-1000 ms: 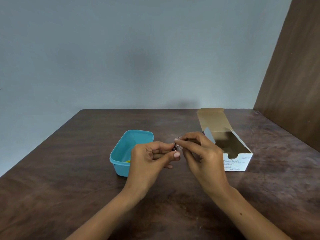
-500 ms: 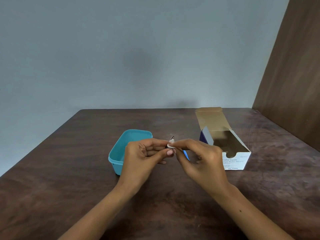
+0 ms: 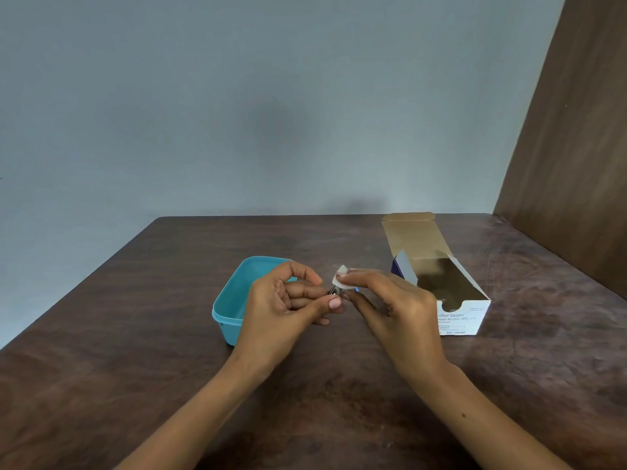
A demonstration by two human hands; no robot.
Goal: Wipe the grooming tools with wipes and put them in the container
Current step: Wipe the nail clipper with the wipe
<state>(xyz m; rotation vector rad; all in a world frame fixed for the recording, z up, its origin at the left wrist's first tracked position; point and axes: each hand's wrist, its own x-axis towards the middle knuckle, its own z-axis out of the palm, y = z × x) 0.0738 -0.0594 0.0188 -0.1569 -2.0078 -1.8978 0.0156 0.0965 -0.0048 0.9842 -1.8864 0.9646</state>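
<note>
L hand (image 3: 288,307) pinches small tool (image 3: 333,291); R hand (image 3: 390,300) pinches wipe (image 3: 341,279) against it.

Two hands (image 3: 285,300); one container (image 3: 234,296) – one wipe (image 3: 341,278)

Table (image 3: 135,385): fills the near and middle ground, running back to a wall (image 3: 237,113).
Container (image 3: 234,300): on the table, left of centre, partly behind the left hand (image 3: 288,310).
Box (image 3: 454,293): on the table, right of centre, lid flap folded back toward the far side.
Hands: above the table, between container and box; right hand (image 3: 397,310) near the box.
Wipe (image 3: 341,278): at the right hand's fingertips, between both hands.
Panel (image 3: 576,164): upright along the table's far right edge.
</note>
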